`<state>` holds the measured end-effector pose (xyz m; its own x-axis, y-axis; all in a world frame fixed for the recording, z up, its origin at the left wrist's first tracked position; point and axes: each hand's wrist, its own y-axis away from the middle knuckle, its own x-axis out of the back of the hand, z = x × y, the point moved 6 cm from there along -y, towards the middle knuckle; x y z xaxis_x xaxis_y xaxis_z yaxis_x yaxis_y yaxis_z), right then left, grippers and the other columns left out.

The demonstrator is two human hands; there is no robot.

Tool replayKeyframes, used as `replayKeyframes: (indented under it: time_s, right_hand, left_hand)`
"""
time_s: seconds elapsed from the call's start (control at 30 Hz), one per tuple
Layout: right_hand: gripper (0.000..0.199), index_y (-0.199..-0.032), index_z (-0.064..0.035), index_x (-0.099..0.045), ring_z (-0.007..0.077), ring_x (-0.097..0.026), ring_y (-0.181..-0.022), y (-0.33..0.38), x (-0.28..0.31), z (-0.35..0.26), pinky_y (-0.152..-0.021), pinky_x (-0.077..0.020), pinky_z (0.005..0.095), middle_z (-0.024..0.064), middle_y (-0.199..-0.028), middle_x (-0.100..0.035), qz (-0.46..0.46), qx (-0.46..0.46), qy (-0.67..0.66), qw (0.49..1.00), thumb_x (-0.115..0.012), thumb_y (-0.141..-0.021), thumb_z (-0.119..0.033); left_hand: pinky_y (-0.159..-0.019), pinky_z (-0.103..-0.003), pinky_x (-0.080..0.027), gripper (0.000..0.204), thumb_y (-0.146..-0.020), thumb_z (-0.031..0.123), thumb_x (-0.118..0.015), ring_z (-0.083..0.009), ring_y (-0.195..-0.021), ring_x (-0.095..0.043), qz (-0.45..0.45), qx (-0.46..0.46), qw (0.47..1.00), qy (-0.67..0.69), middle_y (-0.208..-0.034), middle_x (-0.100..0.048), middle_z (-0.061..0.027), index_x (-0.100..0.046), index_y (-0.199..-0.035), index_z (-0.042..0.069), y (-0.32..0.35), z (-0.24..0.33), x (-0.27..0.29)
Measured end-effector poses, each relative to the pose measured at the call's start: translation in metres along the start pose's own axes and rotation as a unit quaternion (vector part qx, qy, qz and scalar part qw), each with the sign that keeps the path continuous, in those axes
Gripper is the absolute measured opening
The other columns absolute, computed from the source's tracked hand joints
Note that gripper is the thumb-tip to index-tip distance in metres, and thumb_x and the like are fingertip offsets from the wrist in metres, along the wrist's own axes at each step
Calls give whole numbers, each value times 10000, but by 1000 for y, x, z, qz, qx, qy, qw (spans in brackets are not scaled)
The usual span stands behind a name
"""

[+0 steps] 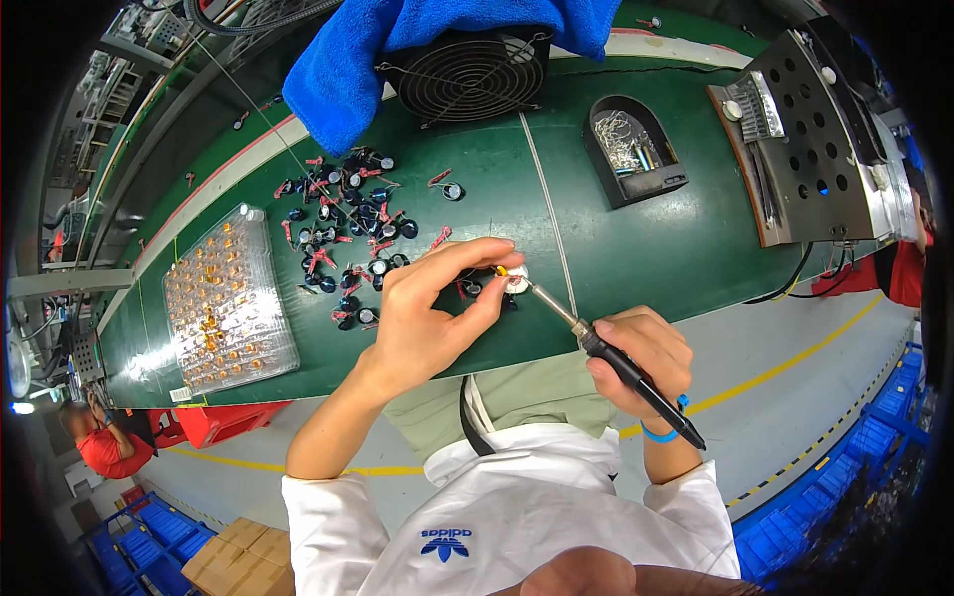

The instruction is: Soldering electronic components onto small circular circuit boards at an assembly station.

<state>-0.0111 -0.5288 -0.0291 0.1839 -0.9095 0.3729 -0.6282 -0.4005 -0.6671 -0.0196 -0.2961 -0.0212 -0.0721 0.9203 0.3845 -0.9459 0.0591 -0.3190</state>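
Observation:
My left hand [429, 310] pinches a small round orange-gold part [501, 270] between thumb and forefinger. Just beyond its fingertips is a small white round piece [518, 282]; whether the two touch, I cannot tell. In my right hand [644, 360] is a soldering iron [614, 358], gripped by its black handle. The iron's metal tip points up and left and ends at the white piece, close to my left fingertips. Left of my left hand lies a loose heap of small dark round components [373, 214] with red-and-black leads, some partly hidden behind my hand.
A clear plastic tray [238, 343] of orange parts lies at the left of the green bench [477, 179]. A black fan [472, 81] stands at the back, beside a blue towel [343, 74]. Right are a black bin [646, 187] of metal bits and a perforated metal stand [810, 149].

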Motion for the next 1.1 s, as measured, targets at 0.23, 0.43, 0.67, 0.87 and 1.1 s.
replayKeyframes:
  time_s: [0.23, 0.43, 0.67, 0.87, 1.1]
  right_hand:
    - [305, -1001, 80, -713, 301, -692, -666, 1, 0, -1, -590, -553, 359, 147, -756, -685, -6, -1, 1, 1000, -829, -856, -162]
    - [311, -1008, 75, -713, 298, -692, -666, 5, 0, -2, -590, -553, 358, 143, -757, -684, -6, 0, -2, 1000, -833, -856, -168]
    - [333, -1019, 83, -705, 295, -685, -659, 1, 2, 1, -578, -545, 356, 151, -755, -681, 11, 6, -6, 1000, -811, -896, -208]
    - [438, -1126, 93, -677, 270, -663, -641, -2, 7, 6, -577, -535, 342, 147, -748, -673, 36, -11, -5, 999, -754, -975, -311]
    - [540, -1343, 88, -619, 167, -635, -662, 0, 11, 7, -610, -529, 279, 125, -792, -694, 105, -75, -1, 992, -655, -1047, -363]
  left_hand:
    - [-949, -326, -588, 367, -881, -101, -726, -223, -1041, -763, 1, -5, 1000, -8, -1126, -781, -161, -672, -1242, -62, 1, 0, -1]
    - [-947, -327, -587, 368, -873, -105, -727, -223, -1035, -764, 0, -4, 1000, -17, -1128, -781, -160, -676, -1234, -62, 4, 1, -4]
    - [-967, -326, -571, 370, -867, -99, -732, -218, -1037, -766, 3, -9, 1000, -28, -1125, -784, -150, -677, -1231, -56, -1, 3, -2]
    - [-920, -340, -574, 319, -855, -78, -751, -219, -985, -761, 24, -21, 999, -44, -1066, -787, -118, -713, -1167, -26, -4, 5, 6]
    - [-862, -361, -586, 243, -792, -111, -791, -268, -958, -746, 39, -126, 990, -42, -1002, -785, -124, -777, -1013, -11, 1, 31, 28]
